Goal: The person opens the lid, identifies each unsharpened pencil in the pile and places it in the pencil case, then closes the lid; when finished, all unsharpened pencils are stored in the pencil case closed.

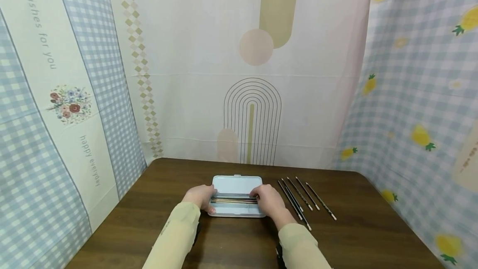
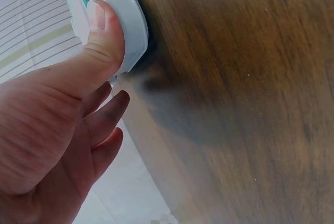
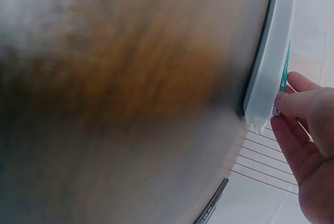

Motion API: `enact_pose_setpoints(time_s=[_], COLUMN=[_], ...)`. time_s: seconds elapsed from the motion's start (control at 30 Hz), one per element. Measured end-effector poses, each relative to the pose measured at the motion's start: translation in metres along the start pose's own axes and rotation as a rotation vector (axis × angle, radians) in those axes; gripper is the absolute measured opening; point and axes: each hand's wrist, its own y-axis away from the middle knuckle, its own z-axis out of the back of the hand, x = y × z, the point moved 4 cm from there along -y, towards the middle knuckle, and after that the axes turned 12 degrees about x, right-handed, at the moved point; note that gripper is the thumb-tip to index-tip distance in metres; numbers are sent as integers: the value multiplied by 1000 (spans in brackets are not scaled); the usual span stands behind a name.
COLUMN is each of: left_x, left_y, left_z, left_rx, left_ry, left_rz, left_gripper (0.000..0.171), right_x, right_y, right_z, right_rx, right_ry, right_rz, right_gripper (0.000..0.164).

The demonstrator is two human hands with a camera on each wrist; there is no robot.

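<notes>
A pale blue-white pencil case (image 1: 231, 209) lies on the table with its lid (image 1: 233, 185) raised at the back. Several pencils (image 1: 231, 201) lie lengthwise in it. My left hand (image 1: 199, 197) holds the case's left end, the thumb (image 2: 104, 31) on its rim; the other fingertips are partly hidden behind the case. At the right end, my right hand (image 1: 268, 199) reaches into the case. In the right wrist view its thumb and a finger pinch the end of a green pencil (image 3: 285, 72) marked HB.
Several dark, patterned pencils (image 1: 300, 194) are spread on the brown wooden table (image 1: 358, 219) to the right of the case. Behind the table hangs a white printed cloth (image 1: 186, 74). Checked cloths (image 1: 410, 94) hang at both sides.
</notes>
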Motion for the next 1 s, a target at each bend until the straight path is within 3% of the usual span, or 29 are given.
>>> enact_pose_setpoints(time_s=[0.13, 0.3, 0.37, 0.57, 0.63, 0.7, 0.9, 1.0], left_x=[12, 19, 16, -8, -9, -5, 41, 51], left_y=[-22, -33, -27, 18, 22, 14, -67, -86], left_z=[-13, -18, -15, 7, 9, 4, -41, -51], left_rx=[-23, -16, -8, 17, 5, 0, -5, -16], left_ry=[-28, -32, -25, 17, 15, 8, -54, -46], left_rz=[-10, -11, -8, 18, 9, 13, -14, -20], left_gripper=[83, 87, 85, 77, 77, 77, 91, 93], right_x=[-1, -1, -1, -1, -2, -2, -3, -3], right_y=[-2, -2, -2, -1, -1, -1, 0, 1], right_z=[3, 3, 2, 0, -1, -2, -4, -3], right_rx=[-9, -8, -1, 9, 22, 41, 49, 38], right_ry=[-7, -20, -34, -42, -46, -52, -43, -36], right_rz=[4, -14, -25, -25, -30, -38, -24, -14], right_gripper=[29, 22, 19, 18, 18, 18, 18, 19])
